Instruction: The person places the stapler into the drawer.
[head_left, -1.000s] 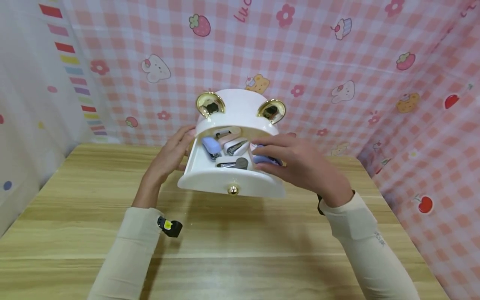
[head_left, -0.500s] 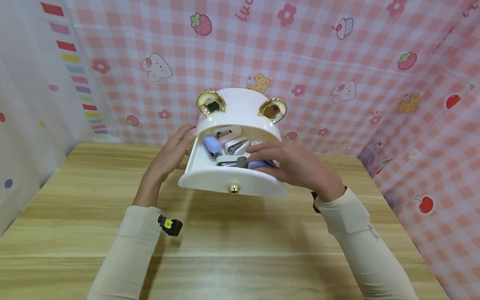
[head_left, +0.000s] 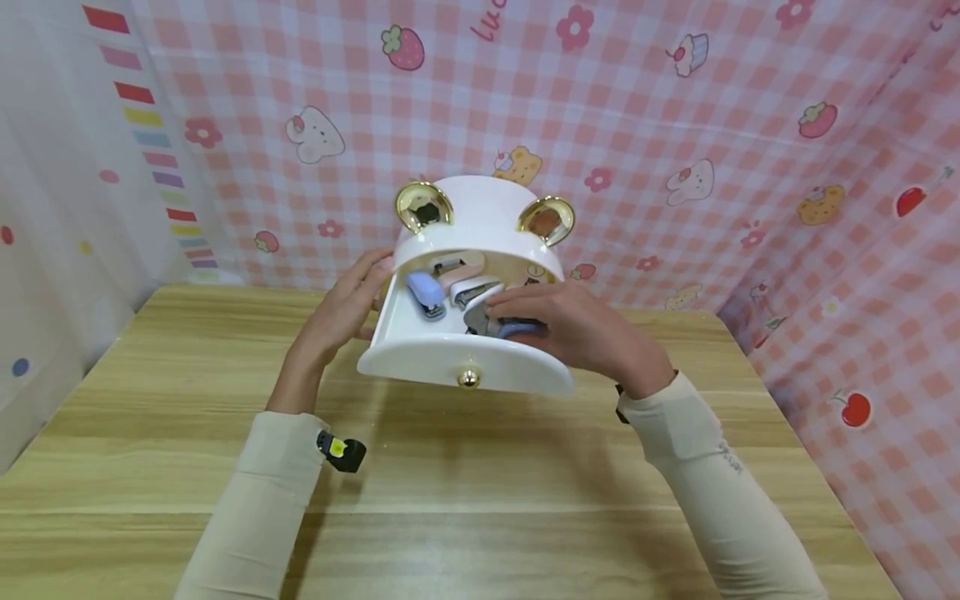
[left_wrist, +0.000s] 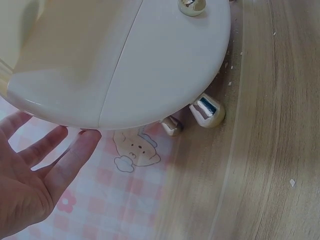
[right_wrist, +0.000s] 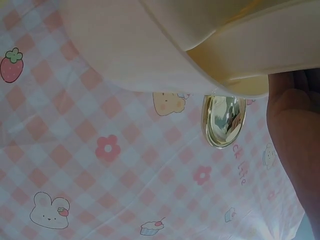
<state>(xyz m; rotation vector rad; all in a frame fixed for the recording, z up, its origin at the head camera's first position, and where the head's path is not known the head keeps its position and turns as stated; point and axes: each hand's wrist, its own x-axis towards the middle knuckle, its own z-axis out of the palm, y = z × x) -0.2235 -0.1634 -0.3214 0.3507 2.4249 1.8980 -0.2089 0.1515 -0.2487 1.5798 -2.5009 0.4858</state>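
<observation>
A white storage box [head_left: 487, 204] with gold round ears stands on the table, its white drawer [head_left: 420, 358] pulled out at the front. Inside lie a light-blue stapler [head_left: 425, 290], a pink stapler [head_left: 467, 268], a white stapler [head_left: 471, 292] and a grey-topped piece [head_left: 476, 318]. My right hand [head_left: 581, 325] reaches into the drawer's right side and grips another blue stapler [head_left: 521, 327], partly hidden by the fingers. Spread fingers of my left hand [left_wrist: 35, 170] touch the box's left side. In the right wrist view the drawer wall hides my right fingers.
The wooden table [head_left: 450, 500] extends in front and to both sides. A pink checked cloth [head_left: 262, 200] hangs close behind the box and along the right. Gold feet [left_wrist: 207, 111] support the box. A gold knob [head_left: 468, 378] sits on the drawer front.
My right hand has moved left and slightly downward inside the drawer with the blue stapler. The grey-topped piece has shifted and turned. My left hand stays at the box's side.
</observation>
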